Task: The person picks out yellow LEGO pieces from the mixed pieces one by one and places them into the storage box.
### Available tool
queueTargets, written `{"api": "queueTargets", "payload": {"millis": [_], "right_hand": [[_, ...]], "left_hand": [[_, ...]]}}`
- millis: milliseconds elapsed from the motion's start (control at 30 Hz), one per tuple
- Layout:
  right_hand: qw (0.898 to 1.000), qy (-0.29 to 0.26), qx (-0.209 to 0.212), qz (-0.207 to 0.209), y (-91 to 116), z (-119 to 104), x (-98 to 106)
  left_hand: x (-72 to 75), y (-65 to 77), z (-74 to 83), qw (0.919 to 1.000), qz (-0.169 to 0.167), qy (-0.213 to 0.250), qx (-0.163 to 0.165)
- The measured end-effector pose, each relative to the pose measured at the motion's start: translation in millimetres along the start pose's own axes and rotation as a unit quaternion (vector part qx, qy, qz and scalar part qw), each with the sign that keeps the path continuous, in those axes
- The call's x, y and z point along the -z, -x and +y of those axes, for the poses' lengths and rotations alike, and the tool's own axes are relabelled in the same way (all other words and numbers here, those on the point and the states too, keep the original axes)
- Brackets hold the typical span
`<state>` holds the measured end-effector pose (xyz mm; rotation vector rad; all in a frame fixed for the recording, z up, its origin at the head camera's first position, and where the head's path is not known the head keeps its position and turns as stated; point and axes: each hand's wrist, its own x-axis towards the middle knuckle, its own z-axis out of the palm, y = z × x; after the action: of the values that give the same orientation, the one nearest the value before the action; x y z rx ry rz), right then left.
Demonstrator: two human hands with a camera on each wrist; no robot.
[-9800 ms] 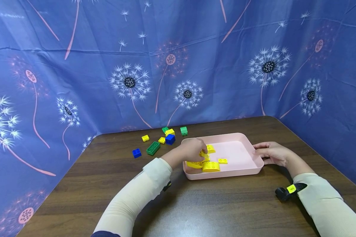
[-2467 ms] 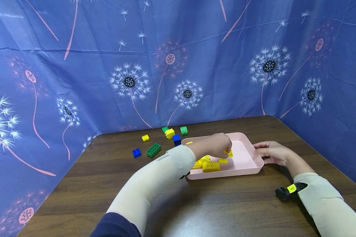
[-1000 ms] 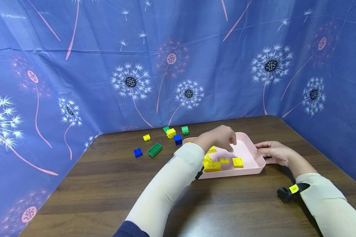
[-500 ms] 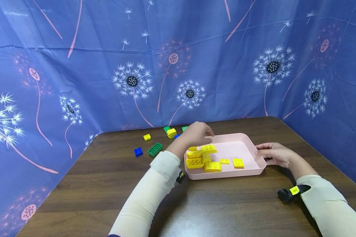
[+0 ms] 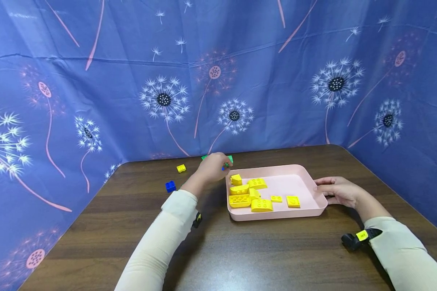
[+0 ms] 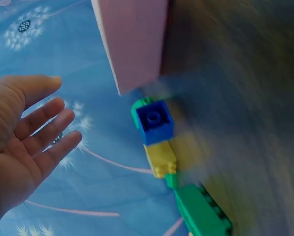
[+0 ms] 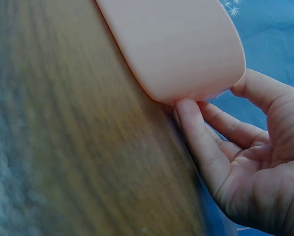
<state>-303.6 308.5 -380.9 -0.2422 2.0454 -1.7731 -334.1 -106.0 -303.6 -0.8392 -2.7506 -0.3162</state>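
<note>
My left hand point(image 5: 212, 166) reaches over the loose bricks behind the tray's left end. In the left wrist view the hand point(image 6: 29, 132) has its fingers loosely extended and holds nothing. Nearest it are a blue brick point(image 6: 155, 123), a yellow brick point(image 6: 161, 158) and a long green brick point(image 6: 202, 209); the head view mostly hides these behind the hand. My right hand point(image 5: 338, 190) grips the right end of a pink tray point(image 5: 276, 214), fingertips on its wall and rim. Several yellow bricks, such as a curved one point(image 5: 261, 205) and a square one point(image 5: 293, 201), lie in the tray.
A small yellow brick point(image 5: 181, 168) and a blue brick point(image 5: 170, 186) lie further left on the brown table point(image 5: 284, 250). A green brick point(image 5: 230, 159) shows just beyond my left hand. Blue dandelion-printed cloth point(image 5: 269, 81) hangs behind the table.
My left hand put the square yellow brick down in the tray's front right part, then moved left out of the tray to the loose bricks. My right hand stayed at the tray's end.
</note>
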Motion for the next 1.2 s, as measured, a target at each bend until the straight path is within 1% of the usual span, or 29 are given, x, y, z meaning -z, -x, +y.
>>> {"api": "queueTargets", "payload": {"millis": [100,267,367,500,633,767,967,1200], "right_hand": [[1.0,0.007,-0.003,0.008,-2.6,1.7,0.1],[1.0,0.01,-0.006,0.013,-4.3,3.4,-0.1],[1.0,0.01,-0.007,0.012,-3.6,3.2,-0.9],[1.0,0.012,-0.007,0.013,-2.8,2.7,-1.7],[1.0,0.012,-0.006,0.01,-2.5,2.3,-1.4],[1.0,0.01,-0.004,0.008,-2.5,1.2,-0.3],[1.0,0.009,-0.004,0.011,-1.0,-0.7,0.1],[1.0,0.012,-0.005,0.009,-0.4,-1.3,0.5]], "left_hand": [[-4.1,4.4,-9.9,0.9997,-0.008,-0.002,0.024],[-7.0,10.6,-22.5,0.9982,-0.026,0.001,0.054],[-5.6,12.8,-29.1,0.9978,-0.029,0.001,0.059],[-3.0,13.8,-37.4,0.9978,-0.021,0.005,0.063],[-2.6,13.0,-44.2,0.9968,-0.014,0.011,0.078],[-5.7,8.9,-49.6,0.9952,-0.012,0.021,0.095],[-14.7,-2.7,-57.1,0.9906,-0.028,0.039,0.128],[-28.1,-17.1,-71.7,0.9841,-0.039,0.025,0.171]]}}
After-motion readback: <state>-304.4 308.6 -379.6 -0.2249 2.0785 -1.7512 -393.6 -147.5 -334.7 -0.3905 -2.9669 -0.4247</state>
